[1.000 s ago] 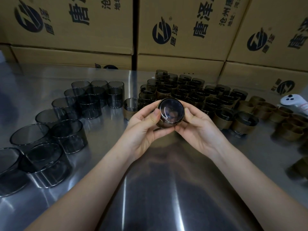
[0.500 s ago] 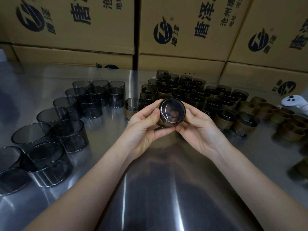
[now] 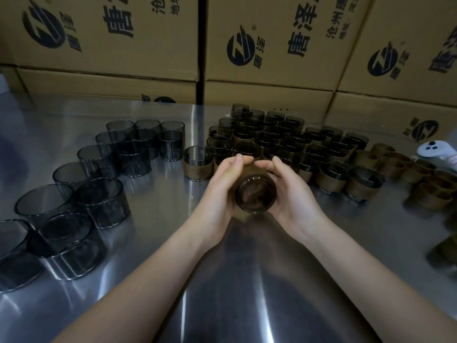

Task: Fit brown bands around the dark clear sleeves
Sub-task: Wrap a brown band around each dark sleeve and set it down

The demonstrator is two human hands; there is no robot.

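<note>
- Dark clear sleeves (image 3: pixel 99 201), unbanded, stand clustered at left on the steel table (image 3: pixel 222 293)
- Left hand (image 3: pixel 220 191) curled round one held sleeve (image 3: pixel 255 194), which sits over table centre, mouth toward camera
- Right hand (image 3: pixel 291 191) cups the same sleeve from the other side, fingers wrapped over it
- Banded sleeves (image 3: pixel 296 144) packed just behind the hands
- Loose brown bands (image 3: pixel 395 167) at right; white controller (image 3: pixel 435 151) far right

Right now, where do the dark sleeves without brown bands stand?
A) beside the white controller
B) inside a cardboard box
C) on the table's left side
C: the bare dark clear sleeves stand grouped on the steel table at its left side, while loose brown bands lie at the right.
</note>
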